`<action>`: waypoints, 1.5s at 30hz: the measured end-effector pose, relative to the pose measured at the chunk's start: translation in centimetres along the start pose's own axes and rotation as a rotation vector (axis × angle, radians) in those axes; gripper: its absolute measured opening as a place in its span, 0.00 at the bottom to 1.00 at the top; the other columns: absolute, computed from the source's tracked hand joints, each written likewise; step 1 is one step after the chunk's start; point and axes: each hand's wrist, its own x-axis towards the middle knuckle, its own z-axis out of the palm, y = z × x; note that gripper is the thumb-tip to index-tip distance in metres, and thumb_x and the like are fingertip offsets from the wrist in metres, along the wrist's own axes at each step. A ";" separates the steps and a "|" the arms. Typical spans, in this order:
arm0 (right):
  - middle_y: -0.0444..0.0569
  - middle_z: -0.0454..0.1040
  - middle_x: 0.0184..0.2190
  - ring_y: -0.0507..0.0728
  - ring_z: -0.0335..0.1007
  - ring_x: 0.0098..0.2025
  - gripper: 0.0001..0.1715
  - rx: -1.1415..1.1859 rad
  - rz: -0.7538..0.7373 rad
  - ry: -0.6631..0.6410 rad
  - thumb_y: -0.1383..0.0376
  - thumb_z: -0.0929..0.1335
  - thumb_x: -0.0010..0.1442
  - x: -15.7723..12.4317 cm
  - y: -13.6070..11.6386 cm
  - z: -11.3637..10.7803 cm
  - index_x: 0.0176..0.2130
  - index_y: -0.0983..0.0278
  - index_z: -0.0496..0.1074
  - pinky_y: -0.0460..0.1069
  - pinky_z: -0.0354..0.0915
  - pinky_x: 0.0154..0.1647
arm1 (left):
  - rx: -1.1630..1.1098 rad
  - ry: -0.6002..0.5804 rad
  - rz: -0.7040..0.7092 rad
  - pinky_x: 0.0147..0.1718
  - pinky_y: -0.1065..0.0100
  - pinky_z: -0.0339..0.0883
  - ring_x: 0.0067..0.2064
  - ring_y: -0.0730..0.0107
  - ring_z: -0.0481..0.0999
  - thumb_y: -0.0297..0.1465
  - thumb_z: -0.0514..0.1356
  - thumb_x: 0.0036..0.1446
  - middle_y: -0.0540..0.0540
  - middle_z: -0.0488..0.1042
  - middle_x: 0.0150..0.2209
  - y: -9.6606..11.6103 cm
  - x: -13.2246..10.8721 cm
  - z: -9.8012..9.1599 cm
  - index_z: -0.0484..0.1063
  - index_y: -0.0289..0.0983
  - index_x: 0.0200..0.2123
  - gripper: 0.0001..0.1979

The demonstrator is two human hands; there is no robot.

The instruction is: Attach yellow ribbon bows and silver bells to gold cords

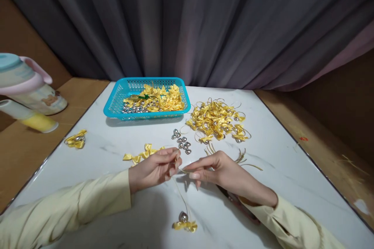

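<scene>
Over the white table (292, 186), at the centre of the clock, two bare hands are working just beside each other. The left hand (154, 167) is keeping its thumb and fingertips pressed together on a thin golden cord (183, 170), while its other fingers are curling loosely. The right hand (222, 171) is pinching the same cord between thumb and forefinger, so its grip is also nearly closed. Toward six o'clock, a yellow bow (185, 226) with a silver bell (183, 217) is lying on the table, and the cord is running down to it from the hands. At twelve o'clock, loose silver bells (184, 144) are lying near the fingers. Around ten o'clock, some plain yellow bows (143, 153) are resting partly behind the left hand. At eleven, a blue basket (146, 115) is holding more bows, bells and a golden bundle with a green tie (143, 96). At one o'clock, a heap of bows with bells and cord loops (214, 118) is spreading, and at two, cut cord pieces (241, 158) are lying. Toward four, a dark object (242, 204) is hiding mostly under the right arm, so I cannot tell its kind.
</scene>
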 end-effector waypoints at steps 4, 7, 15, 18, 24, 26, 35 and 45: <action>0.44 0.74 0.20 0.46 0.58 0.18 0.14 0.298 0.056 0.064 0.58 0.72 0.50 0.2 0.2 -0.1 0.34 0.66 0.76 0.42 0.52 0.18 | -0.051 0.001 0.005 0.17 0.82 0.60 0.20 0.81 0.68 0.26 0.62 0.51 0.52 0.65 0.21 -0.1 0.1 0.1 0.64 0.32 0.26 0.08; 0.44 0.73 0.20 0.45 0.61 0.20 0.10 0.507 0.078 0.092 0.62 0.74 0.47 0.4 0.1 -0.2 0.27 0.67 0.73 0.41 0.54 0.21 | -0.053 -0.022 0.003 0.18 0.80 0.62 0.21 0.80 0.68 0.27 0.63 0.51 0.51 0.65 0.21 -0.2 0.1 0.2 0.65 0.32 0.26 0.08; 0.41 0.69 0.22 0.48 0.63 0.24 0.11 0.455 0.024 0.181 0.63 0.72 0.50 -0.1 -0.4 0.5 0.34 0.66 0.69 0.43 0.57 0.24 | 0.045 -0.052 -0.043 0.19 0.77 0.67 0.24 0.75 0.70 0.28 0.62 0.52 0.48 0.66 0.23 -0.4 0.2 -0.3 0.67 0.30 0.28 0.07; 0.41 0.70 0.23 0.50 0.65 0.27 0.11 0.221 -0.079 0.336 0.64 0.69 0.52 -0.5 -0.7 0.8 0.37 0.64 0.66 0.46 0.61 0.31 | 0.084 -0.040 -0.048 0.22 0.75 0.68 0.24 0.75 0.70 0.29 0.61 0.53 0.47 0.68 0.24 -0.5 0.2 -0.4 0.68 0.30 0.28 0.07; 0.41 0.69 0.25 0.52 0.70 0.31 0.14 0.203 -0.155 0.435 0.64 0.68 0.53 -0.5 -0.6 1.6 0.40 0.62 0.63 0.49 0.64 0.36 | 0.197 -0.048 -0.126 0.27 0.73 0.70 0.27 0.75 0.71 0.29 0.60 0.55 0.45 0.71 0.26 -0.6 0.0 -0.1 0.69 0.30 0.30 0.06; 0.40 0.68 0.27 0.52 0.72 0.32 0.16 0.341 -0.121 0.396 0.64 0.69 0.52 -0.3 -0.5 1.8 0.40 0.61 0.62 0.48 0.65 0.35 | 0.224 -0.050 -0.141 0.27 0.73 0.69 0.26 0.75 0.72 0.29 0.61 0.54 0.45 0.71 0.26 -0.6 0.0 -0.1 0.69 0.31 0.32 0.06; 0.39 0.68 0.29 0.51 0.72 0.27 0.24 0.675 0.012 0.348 0.67 0.72 0.46 0.0 -0.3 1.5 0.42 0.62 0.61 0.48 0.67 0.36 | 0.224 -0.060 -0.146 0.27 0.73 0.70 0.27 0.74 0.73 0.30 0.61 0.54 0.45 0.72 0.27 -0.7 0.1 -0.5 0.68 0.31 0.32 0.07; 0.43 0.73 0.31 0.48 0.71 0.30 0.24 0.837 0.127 0.214 0.71 0.73 0.44 0.2 -0.1 1.0 0.41 0.65 0.63 0.45 0.64 0.39 | 0.137 -0.057 -0.049 0.24 0.73 0.72 0.27 0.74 0.72 0.30 0.62 0.53 0.47 0.70 0.25 -0.6 0.2 -0.3 0.69 0.31 0.28 0.07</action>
